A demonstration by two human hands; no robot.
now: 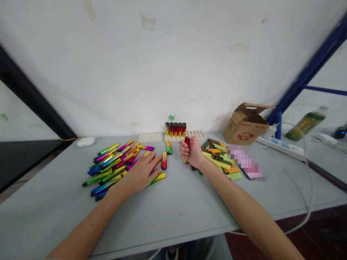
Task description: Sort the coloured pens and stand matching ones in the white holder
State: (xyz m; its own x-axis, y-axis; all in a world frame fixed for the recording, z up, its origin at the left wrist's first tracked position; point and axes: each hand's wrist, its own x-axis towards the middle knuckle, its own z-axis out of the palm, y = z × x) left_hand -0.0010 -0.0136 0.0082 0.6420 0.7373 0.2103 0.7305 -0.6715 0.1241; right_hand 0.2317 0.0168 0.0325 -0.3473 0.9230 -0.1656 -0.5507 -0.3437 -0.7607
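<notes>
The right hand (193, 151) has its fingers curled round a shiny red stick with a dark top (187, 141). Its grip is closed, and the stick pokes up nearly straight. The hand is just on the near side of a flat white tray with rows of little holes (199, 135). On the left part of that tray stands a tight bunch of shiny red and yellow sticks with dark tops (175, 129).

The left hand (143, 171) lies over the right edge of a big messy heap of long, shiny sticks in green, blue, pink and yellow (111, 162). Its fingers are stretched out, but their tips are hidden, so I cannot tell if its grip has hold of one.

Between the hands, a shiny red and orange stick (164, 160) lies alone on the grey counter (176, 202). Behind the right wrist is a pile of flat yellow, green and orange strips (223, 164).

The step in hand looks like holding one stick while the left hand feels about in the heap. I think the next move calls for a steady right hand, kept from bumping the standing bunch
</notes>
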